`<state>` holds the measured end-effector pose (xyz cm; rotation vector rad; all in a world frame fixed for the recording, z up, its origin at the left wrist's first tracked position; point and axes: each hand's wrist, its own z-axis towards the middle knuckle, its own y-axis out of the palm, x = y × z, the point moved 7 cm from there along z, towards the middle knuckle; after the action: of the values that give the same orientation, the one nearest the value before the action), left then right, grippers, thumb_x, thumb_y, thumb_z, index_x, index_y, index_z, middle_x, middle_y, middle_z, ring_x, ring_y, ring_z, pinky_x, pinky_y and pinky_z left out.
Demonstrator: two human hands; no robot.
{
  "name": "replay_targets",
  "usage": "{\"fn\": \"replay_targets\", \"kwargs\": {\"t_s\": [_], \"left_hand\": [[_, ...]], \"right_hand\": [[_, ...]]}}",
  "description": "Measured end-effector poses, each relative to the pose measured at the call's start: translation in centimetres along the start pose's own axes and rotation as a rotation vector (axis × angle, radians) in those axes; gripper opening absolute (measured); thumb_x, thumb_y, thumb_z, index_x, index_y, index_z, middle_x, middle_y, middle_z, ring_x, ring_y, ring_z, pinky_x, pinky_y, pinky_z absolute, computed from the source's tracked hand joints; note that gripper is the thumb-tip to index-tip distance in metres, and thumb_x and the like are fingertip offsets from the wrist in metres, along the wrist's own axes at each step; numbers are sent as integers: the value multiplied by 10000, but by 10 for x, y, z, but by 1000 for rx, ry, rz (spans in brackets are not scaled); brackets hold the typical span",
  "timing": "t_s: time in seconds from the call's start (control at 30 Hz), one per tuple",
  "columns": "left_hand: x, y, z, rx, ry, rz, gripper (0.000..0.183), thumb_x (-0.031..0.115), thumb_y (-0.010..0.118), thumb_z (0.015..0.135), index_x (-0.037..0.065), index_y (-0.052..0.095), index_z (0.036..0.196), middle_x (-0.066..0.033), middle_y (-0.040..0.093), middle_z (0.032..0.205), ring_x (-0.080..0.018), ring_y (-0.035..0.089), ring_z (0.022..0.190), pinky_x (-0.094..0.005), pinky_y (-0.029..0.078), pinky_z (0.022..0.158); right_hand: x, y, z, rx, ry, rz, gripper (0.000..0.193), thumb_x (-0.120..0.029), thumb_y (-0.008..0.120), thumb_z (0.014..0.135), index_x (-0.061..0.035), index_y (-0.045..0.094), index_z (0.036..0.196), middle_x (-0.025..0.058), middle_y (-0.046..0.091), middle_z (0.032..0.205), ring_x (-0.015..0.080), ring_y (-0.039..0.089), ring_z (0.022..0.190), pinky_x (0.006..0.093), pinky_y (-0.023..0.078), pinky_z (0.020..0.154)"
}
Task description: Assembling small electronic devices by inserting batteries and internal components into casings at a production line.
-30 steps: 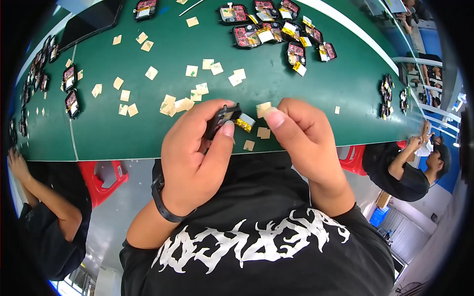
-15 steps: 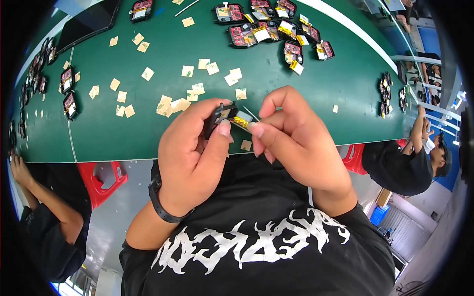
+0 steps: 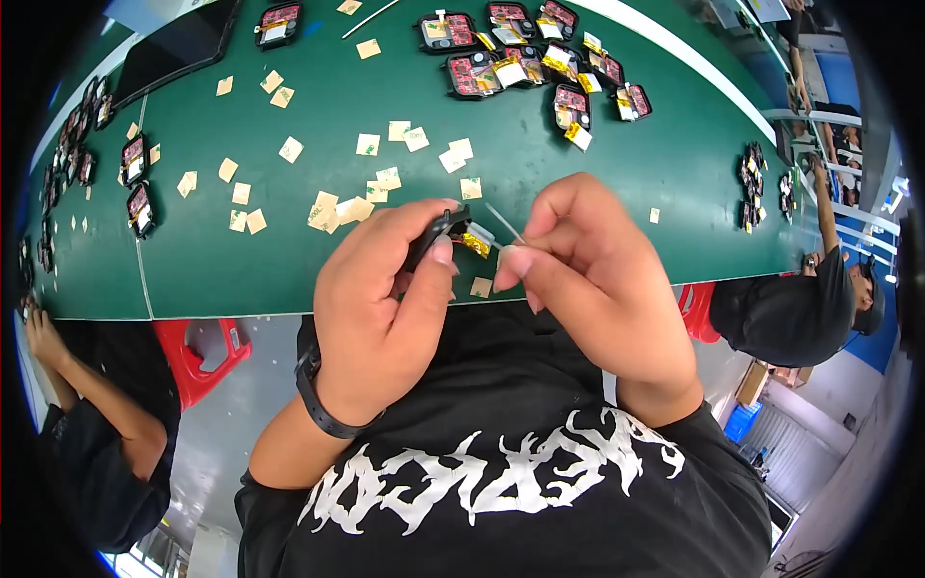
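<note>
My left hand [image 3: 378,303] is closed around a small black plastic housing [image 3: 436,239], tilted nearly on edge near the table's front edge. From its right side sticks out a small silver battery pack [image 3: 476,240] with yellow tape. My right hand [image 3: 607,284] pinches a thin grey stick-like tool [image 3: 504,222] between thumb and fingers. Its fingertips are just right of the battery pack; whether they touch it I cannot tell. The inside of the housing is mostly hidden by its tilt and my left thumb.
Square cream stickers [image 3: 337,209] lie scattered over the green table [image 3: 559,154]. Several open black housings with red boards [image 3: 474,74] and batteries sit at the back; more stand far left and far right. Co-workers sit on both sides, one arm [image 3: 826,207] reaching in at right.
My right hand has moved slightly right, away from the housing, with the stick-like tool. The housing has turned so less of its inside shows. The right co-worker's arm has moved.
</note>
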<state>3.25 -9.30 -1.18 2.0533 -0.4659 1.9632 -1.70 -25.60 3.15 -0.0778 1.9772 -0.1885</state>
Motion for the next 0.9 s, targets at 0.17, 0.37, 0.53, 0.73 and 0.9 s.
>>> {"fn": "replay_targets", "kwargs": {"t_s": [0.17,0.37,0.53,0.73,0.9], "left_hand": [[4,2,0,-8,33,51,225,7,638,942,-26,692,1158,-118,690,961,-169,636,739,-269,505,646],[6,2,-1,-34,5,22,223,22,619,977,-44,680,1181,-116,691,946,-148,672,754,-261,548,657],[3,2,-1,-75,-83,-73,224,35,592,1006,-61,668,1193,-107,693,953,-130,696,750,-257,583,656],[-3,0,-1,-72,-216,-194,233,62,573,1029,-90,660,1183,-92,691,952,-126,696,758,-256,584,683],[-5,-1,-1,-57,-311,-336,244,55,559,1034,-90,648,1208,-82,698,990,-121,698,779,-258,592,704]], "right_hand": [[6,3,4,-53,71,13,210,17,627,977,-6,432,1050,98,691,790,104,658,771,264,494,647],[16,4,9,9,111,59,202,1,643,973,-12,444,1007,109,679,754,91,650,727,269,493,620],[15,6,5,48,0,-61,207,-3,659,965,-14,454,993,87,639,707,85,594,639,278,463,572],[5,9,1,97,-251,-293,211,2,674,954,-19,471,1008,70,609,675,104,542,566,283,427,525],[8,6,-1,165,-312,-256,281,-22,733,934,12,546,1141,63,696,793,48,608,694,219,468,607]]}}
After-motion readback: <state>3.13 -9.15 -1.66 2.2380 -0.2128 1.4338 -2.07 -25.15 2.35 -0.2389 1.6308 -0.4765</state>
